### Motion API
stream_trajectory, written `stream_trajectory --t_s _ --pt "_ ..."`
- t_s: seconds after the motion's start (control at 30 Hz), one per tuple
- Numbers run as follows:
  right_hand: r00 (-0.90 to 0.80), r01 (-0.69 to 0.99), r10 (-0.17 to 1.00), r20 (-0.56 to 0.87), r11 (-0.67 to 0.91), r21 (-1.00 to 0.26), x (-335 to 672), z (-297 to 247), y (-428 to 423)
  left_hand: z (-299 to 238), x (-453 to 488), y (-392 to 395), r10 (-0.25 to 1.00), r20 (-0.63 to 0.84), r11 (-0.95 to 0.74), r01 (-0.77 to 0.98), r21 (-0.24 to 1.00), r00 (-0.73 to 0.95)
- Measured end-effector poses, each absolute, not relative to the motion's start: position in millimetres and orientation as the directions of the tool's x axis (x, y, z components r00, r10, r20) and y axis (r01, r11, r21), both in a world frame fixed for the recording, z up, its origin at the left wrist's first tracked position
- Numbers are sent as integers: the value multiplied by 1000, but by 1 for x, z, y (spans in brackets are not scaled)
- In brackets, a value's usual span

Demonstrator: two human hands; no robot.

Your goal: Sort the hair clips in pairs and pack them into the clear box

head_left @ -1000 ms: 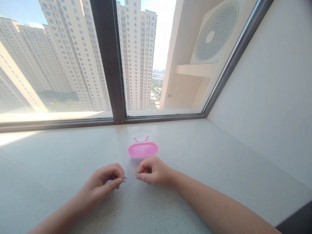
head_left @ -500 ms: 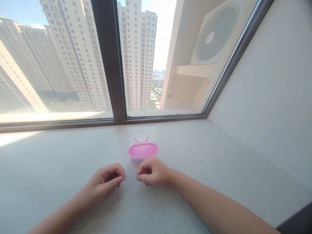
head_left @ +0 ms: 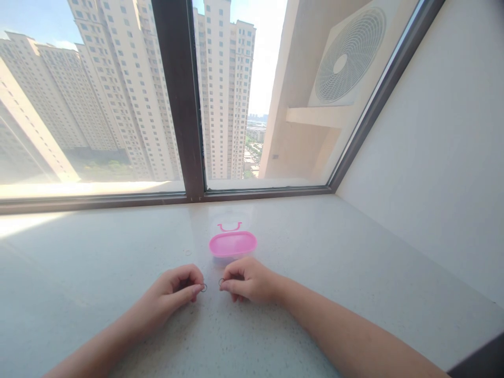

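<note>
Between thumb and forefinger, my left hand (head_left: 181,286) pinches a small dark ring (head_left: 205,288). A similar thin ring (head_left: 221,282) is pinched in the fingertips of my right hand (head_left: 248,281). The two rings face each other across a small gap and do not touch. Just behind my right hand sits an oval plastic box with a pink lid (head_left: 233,244); its clear lower part is partly hidden by the hand. What lies inside the box I cannot make out.
A pink handle (head_left: 230,227) lies behind the box. A pale, thin ring (head_left: 188,252) rests on the speckled white sill (head_left: 157,236), left of the box. The window frame (head_left: 192,178) bounds the back, and a white wall (head_left: 433,157) the right.
The rings have come very slightly closer together. Both hands keep their pinch, and the whole view has shifted a little.
</note>
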State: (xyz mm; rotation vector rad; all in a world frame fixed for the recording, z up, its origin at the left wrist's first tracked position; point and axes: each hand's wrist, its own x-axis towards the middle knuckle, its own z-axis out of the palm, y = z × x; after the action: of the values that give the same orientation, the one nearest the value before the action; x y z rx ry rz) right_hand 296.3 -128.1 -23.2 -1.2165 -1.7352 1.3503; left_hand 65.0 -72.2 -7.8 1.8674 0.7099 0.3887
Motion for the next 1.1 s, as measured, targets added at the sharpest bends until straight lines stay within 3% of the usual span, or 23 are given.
stream_trajectory --t_s 1.1 --pt "-375 296 924 -70 49 -954 297 -26 -127 -4 66 -71 640 -116 -222 328 918 760"
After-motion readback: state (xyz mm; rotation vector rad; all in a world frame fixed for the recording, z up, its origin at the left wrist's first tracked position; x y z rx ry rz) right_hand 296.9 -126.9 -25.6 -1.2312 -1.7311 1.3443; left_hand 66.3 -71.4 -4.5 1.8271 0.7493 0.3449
